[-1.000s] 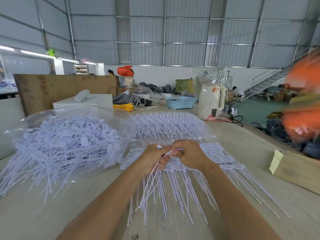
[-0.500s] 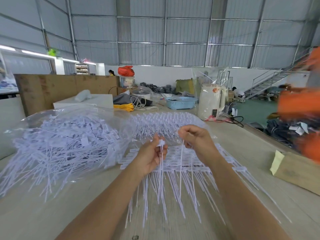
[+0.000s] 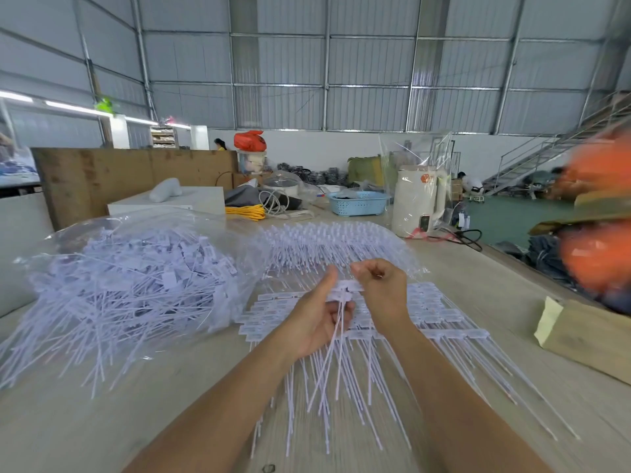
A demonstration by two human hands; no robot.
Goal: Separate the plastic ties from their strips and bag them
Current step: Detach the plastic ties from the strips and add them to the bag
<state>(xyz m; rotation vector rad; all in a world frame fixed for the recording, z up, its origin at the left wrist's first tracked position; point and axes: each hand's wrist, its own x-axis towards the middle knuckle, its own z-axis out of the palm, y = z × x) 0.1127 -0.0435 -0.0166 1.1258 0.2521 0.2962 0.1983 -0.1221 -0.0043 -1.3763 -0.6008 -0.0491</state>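
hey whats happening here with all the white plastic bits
A person is pulling white plastic ties off their strips at a wooden table. The left hand grips a small bunch of ties with tails hanging down, while the right hand pinches the tie heads at the top of that bunch. More strips lie flat beneath the hands. To the left, a clear plastic bag already holds a big pile of loose ties.

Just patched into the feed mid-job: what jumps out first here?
Both hands meet at centre: the left hand grips a bunch of white ties while the right hand pinches their heads. To the left, a clear bag bulges with loose ties; strips lie fanned on the table beneath.
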